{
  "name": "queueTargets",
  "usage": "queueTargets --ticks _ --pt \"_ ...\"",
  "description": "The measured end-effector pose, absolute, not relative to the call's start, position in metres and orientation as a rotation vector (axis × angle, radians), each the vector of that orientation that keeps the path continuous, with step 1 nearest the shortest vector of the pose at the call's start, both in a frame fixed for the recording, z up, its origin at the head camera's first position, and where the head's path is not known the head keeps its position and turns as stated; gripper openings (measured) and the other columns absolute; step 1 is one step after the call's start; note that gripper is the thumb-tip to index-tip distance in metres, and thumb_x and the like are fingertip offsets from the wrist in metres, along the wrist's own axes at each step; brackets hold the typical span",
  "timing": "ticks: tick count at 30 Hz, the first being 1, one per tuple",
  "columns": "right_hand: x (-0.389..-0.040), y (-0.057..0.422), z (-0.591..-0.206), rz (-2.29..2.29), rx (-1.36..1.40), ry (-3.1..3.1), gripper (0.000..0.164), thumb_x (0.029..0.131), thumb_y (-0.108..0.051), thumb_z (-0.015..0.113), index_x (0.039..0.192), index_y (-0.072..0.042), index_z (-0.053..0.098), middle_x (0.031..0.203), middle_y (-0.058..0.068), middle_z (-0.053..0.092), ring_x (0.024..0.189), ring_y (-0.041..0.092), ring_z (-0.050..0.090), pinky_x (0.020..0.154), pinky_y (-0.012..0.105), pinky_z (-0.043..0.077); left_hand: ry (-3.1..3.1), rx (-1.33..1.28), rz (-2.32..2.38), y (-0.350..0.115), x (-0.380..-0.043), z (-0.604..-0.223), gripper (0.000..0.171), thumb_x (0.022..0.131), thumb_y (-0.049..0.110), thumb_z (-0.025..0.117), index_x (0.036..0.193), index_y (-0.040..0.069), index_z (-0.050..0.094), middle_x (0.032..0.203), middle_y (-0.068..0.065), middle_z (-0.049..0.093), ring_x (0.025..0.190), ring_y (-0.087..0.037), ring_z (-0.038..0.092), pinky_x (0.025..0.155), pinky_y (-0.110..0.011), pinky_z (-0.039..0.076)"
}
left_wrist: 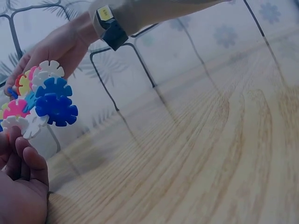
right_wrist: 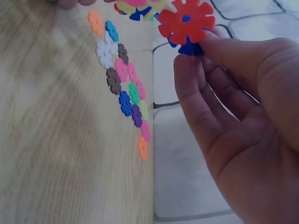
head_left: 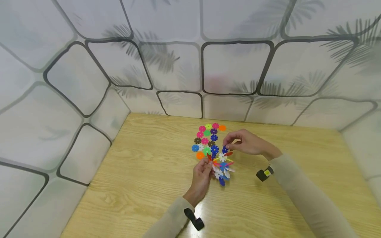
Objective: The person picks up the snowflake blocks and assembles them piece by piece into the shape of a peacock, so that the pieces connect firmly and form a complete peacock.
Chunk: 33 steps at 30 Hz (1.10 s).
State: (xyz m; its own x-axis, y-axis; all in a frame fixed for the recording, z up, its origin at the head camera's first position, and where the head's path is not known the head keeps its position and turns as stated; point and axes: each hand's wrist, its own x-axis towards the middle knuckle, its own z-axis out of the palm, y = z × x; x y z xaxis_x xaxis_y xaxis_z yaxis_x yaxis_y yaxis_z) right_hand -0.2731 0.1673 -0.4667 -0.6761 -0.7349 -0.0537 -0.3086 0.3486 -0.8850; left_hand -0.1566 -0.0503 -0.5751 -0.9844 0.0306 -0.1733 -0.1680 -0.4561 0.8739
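My left hand point(head_left: 200, 180) grips a cluster of interlocked plastic snowflake discs point(head_left: 218, 172) in white, blue, red, pink and yellow, raised over the table. In the left wrist view its curled fingers point(left_wrist: 32, 163) lie beneath the cluster point(left_wrist: 56, 109), at a white disc. Thumb and fingers of my right hand point(head_left: 248, 142) pinch a dark blue snowflake disc point(head_left: 225, 149) at the cluster's upper right. Seen from the right wrist, that blue disc point(right_wrist: 190, 48) is partly hidden behind a red disc point(right_wrist: 187, 22) of the cluster.
Loose snowflake discs point(head_left: 205, 141) in pink, green, brown, blue, purple and orange lie flat in a group beyond the left hand. The wooden table point(head_left: 143, 178) meets pale patterned walls point(head_left: 178, 104) at the back and left.
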Motion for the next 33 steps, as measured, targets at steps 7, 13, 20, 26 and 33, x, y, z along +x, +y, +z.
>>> queueTargets --ticks 7,13,20,26,33 --pt "-0.269 0.165 -0.473 -1.291 -0.999 2.227 0.011 0.103 0.001 0.072 0.109 -0.007 0.078 0.111 0.01 0.079 0.101 0.011 0.075 0.094 0.034 0.066 1.547 -0.218 2.592 -0.053 -0.157 -0.577 0.015 0.113 0.005 0.053 0.102 0.012 0.061 0.081 0.007 0.06 0.072 -0.006 0.056 0.067 -0.019 0.051" --pt "-0.269 0.17 -0.472 -1.258 -0.979 2.246 0.018 0.103 -0.001 0.072 0.12 0.001 0.078 0.116 0.016 0.081 0.105 0.017 0.078 0.094 0.033 0.066 1.589 -0.226 2.597 -0.051 -0.154 -0.571 0.014 0.111 0.001 0.056 0.102 0.01 0.061 0.08 0.007 0.063 0.07 -0.006 0.057 0.066 -0.019 0.052" --pt "-0.311 0.172 -0.504 -1.15 -0.805 2.442 0.042 0.111 -0.008 0.059 0.152 0.004 0.058 0.113 0.022 0.074 0.093 0.027 0.071 0.078 0.03 0.061 1.662 -0.082 2.599 -0.047 -0.153 -0.57 0.02 0.109 -0.002 0.056 0.096 0.012 0.058 0.079 0.006 0.072 0.069 -0.007 0.061 0.067 -0.02 0.053" --pt "-0.332 0.159 -0.532 -0.85 -0.662 2.73 0.052 0.108 -0.021 0.065 0.155 -0.001 0.056 0.092 0.01 0.054 0.083 0.022 0.048 0.074 0.034 0.04 1.682 -0.058 2.581 -0.046 -0.153 -0.569 0.019 0.108 -0.004 0.058 0.095 0.01 0.057 0.079 0.006 0.073 0.07 -0.006 0.064 0.067 -0.019 0.054" --pt "-0.327 0.156 -0.53 -0.881 -0.574 2.691 0.037 0.098 -0.023 0.078 0.121 0.004 0.067 0.114 0.021 0.067 0.102 0.032 0.063 0.093 0.048 0.055 1.727 -0.056 2.557 -0.048 -0.153 -0.57 0.012 0.107 -0.003 0.06 0.097 0.003 0.057 0.08 0.005 0.072 0.072 -0.006 0.065 0.068 -0.019 0.055"
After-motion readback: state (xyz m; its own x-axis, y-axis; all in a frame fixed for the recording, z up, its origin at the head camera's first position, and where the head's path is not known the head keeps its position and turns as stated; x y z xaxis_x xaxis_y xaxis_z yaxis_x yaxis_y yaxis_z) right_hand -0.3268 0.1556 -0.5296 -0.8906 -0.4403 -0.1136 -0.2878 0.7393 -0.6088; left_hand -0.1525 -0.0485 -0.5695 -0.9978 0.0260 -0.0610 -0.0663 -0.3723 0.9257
